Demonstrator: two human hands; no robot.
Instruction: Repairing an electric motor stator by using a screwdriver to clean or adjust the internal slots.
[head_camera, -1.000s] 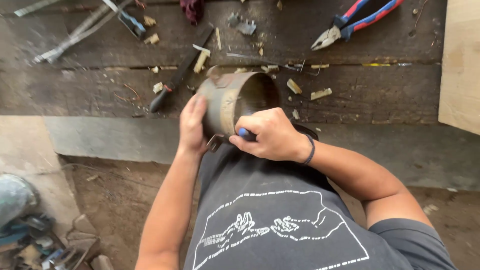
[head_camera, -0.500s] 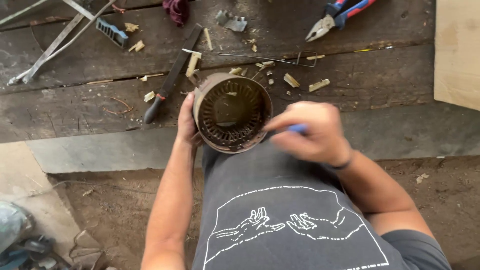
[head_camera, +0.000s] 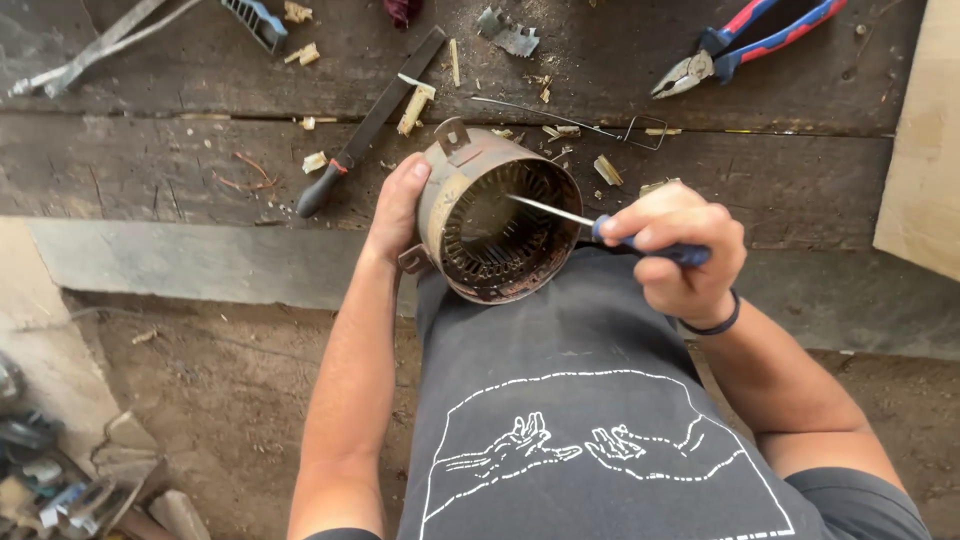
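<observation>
My left hand (head_camera: 397, 205) grips the outer wall of a rusty round metal motor housing (head_camera: 455, 195), tilted so its open, slotted inside faces me at the bench's front edge. A blue-handled screwdriver (head_camera: 640, 243) is held in my right hand (head_camera: 680, 250). Its thin shaft reaches left into the housing's opening, with the tip near the inner slots. A dark band sits on my right wrist.
On the dark wooden bench (head_camera: 150, 170) lie a black-handled file (head_camera: 370, 125), red-and-blue pliers (head_camera: 735, 45), metal strips at the far left (head_camera: 90, 50), a thin wire piece (head_camera: 560, 115) and several wood chips. A pale board (head_camera: 925, 140) stands right. Dirt floor lies below.
The housing has turned from lying on its side to facing its opening at me. My right hand moved from over it to its right, and the screwdriver shaft now pokes inside.
</observation>
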